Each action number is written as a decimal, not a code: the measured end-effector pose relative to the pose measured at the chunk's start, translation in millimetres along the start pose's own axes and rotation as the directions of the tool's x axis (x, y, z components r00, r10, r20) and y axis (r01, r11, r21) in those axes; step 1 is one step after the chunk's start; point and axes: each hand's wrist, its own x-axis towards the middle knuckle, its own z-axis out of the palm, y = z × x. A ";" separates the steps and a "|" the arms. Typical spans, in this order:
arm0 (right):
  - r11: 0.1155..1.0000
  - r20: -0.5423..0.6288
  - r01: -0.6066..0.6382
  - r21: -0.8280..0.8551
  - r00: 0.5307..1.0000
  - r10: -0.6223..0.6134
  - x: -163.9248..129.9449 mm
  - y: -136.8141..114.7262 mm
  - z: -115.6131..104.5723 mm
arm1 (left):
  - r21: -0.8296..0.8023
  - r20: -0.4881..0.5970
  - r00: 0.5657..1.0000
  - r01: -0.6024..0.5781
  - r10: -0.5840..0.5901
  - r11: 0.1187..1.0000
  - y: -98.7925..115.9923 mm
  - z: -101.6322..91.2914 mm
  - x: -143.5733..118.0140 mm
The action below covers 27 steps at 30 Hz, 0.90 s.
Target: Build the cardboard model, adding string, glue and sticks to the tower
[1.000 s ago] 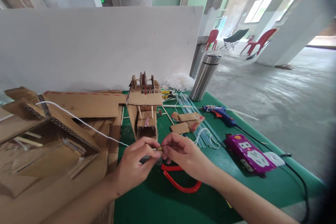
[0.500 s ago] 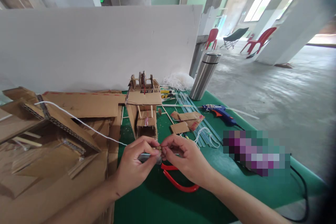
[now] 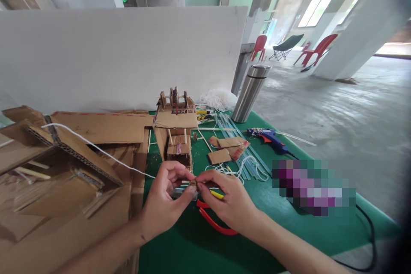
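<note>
Fingertip to fingertip over the table, my left hand (image 3: 167, 199) and my right hand (image 3: 233, 201) pinch a small brown cardboard piece (image 3: 192, 183) between them. A short thin stick seems to poke out of it toward the left; the fingers hide most of both. Beneath my hands lie red-handled scissors (image 3: 216, 224), partly covered by my right hand. Part of a yellow tool (image 3: 216, 195) shows by my right thumb. Just beyond my fingers stands a cardboard model (image 3: 176, 120) with wooden sticks and cardboard wheels on top.
Left, a larger cardboard structure (image 3: 86, 150) trails a white cord (image 3: 96, 144). On the green table (image 3: 257, 239) are clear glue sticks (image 3: 257, 158), cardboard scraps (image 3: 219, 156), a blue glue gun (image 3: 268, 136), a steel flask (image 3: 251, 94) and a blurred-out purple item (image 3: 308, 188).
My fingers have shifted slightly around the small cardboard piece, and my right hand has turned a little. The yellow tool and more of the white string beyond my right hand now show.
</note>
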 end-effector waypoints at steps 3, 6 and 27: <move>0.997 -0.030 0.067 -0.038 0.997 -0.068 -1.8 2.1 2.0 | -0.058 0.010 0.999 0.037 -0.037 0.998 0.6 1.2 0.2; 0.988 -0.066 0.135 -0.071 0.988 -0.140 -2.8 2.9 3.3 | -0.105 0.010 0.998 0.067 -0.067 0.992 0.8 1.6 1.2; 0.927 -0.052 0.368 -0.075 0.927 -0.373 -2.9 2.5 -0.3 | -0.263 0.129 0.985 0.142 -0.111 0.954 -3.8 -2.6 1.6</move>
